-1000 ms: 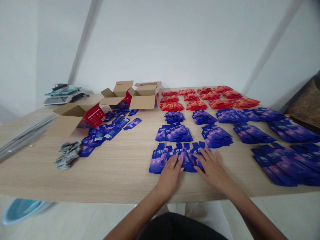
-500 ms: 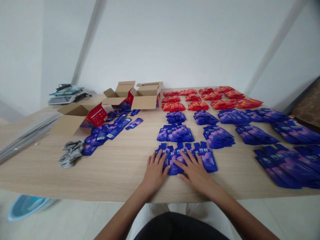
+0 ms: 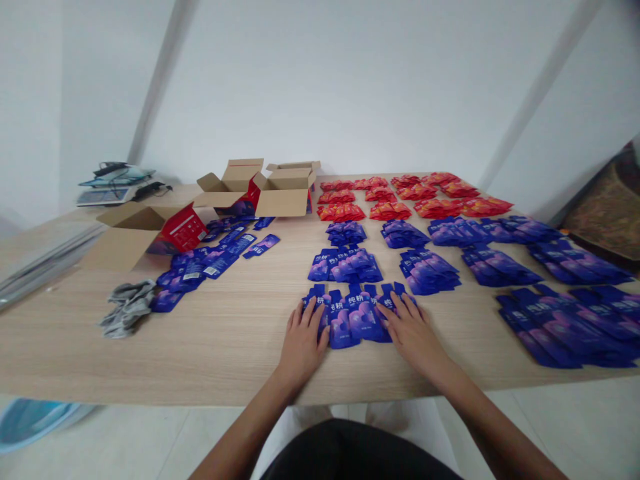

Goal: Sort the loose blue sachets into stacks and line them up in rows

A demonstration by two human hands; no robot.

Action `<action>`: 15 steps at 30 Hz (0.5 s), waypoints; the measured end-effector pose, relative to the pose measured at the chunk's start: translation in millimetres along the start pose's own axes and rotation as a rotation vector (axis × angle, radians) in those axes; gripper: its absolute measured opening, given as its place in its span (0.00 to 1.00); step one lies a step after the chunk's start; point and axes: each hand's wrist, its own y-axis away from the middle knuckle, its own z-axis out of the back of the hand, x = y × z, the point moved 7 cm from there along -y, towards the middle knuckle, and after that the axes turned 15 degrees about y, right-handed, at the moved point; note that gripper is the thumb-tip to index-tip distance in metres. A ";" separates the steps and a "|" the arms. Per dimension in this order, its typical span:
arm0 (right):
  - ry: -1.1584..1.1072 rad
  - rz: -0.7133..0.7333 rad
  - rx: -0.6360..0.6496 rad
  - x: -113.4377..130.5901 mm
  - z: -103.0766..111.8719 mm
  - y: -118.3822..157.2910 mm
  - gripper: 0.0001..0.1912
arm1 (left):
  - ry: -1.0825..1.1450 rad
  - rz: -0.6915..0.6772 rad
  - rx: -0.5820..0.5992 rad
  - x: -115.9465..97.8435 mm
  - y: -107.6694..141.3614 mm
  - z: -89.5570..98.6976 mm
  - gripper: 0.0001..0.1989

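Overlapping blue-purple pouches (image 3: 361,316) lie in a row near the table's front edge. My left hand (image 3: 303,337) rests flat on the left end of this row, fingers stretched out. On the right end lies my right hand (image 3: 411,328), its fingers spread over the pouches and covering part of them. Just behind the row is another fanned blue group (image 3: 345,265), and a further blue group (image 3: 431,271) sits behind my right hand. Neither hand grips anything.
Red pouch groups (image 3: 387,211) stand at the back of the wooden table (image 3: 225,360). Open cartons (image 3: 130,233), loose blue pouches (image 3: 193,270) and a grey cloth (image 3: 129,308) are on the left. More blue groups (image 3: 565,327) lie right. A scale (image 3: 107,195) sits far left.
My right hand has moved right, from the middle of the front row to its right end, uncovering the middle pouches. My left hand stays at the left end. The view has shifted slightly.
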 end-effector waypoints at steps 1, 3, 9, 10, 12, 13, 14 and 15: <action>0.001 0.007 -0.002 -1.3 -1.1 1.0 0.22 | 0.001 -0.004 -0.005 -0.3 0.0 0.5 0.22; 0.005 0.015 -0.005 -4.8 -2.6 2.9 0.23 | 0.002 -0.012 -0.010 -0.7 -0.1 1.1 0.22; -0.001 -0.038 0.023 -6.5 -4.4 4.6 0.23 | 0.002 -0.011 -0.016 -1.3 0.0 1.2 0.22; -0.003 -0.042 0.026 -4.4 -3.9 4.2 0.24 | 0.003 -0.009 -0.019 -1.5 0.0 1.3 0.22; -0.003 -0.037 0.029 -0.4 -2.8 3.3 0.26 | 0.004 -0.005 -0.018 -1.8 -0.1 1.4 0.22; -0.006 -0.035 0.029 0.4 -2.6 2.8 0.28 | 0.004 -0.004 -0.016 -1.9 -0.1 1.4 0.22; -0.012 -0.033 0.028 0.1 -2.6 2.5 0.31 | 0.003 -0.004 -0.011 -2.0 -0.2 1.2 0.22; -0.023 -0.031 0.026 -1.2 -3.0 2.4 0.33 | 0.002 -0.003 -0.007 -1.9 -0.2 1.1 0.22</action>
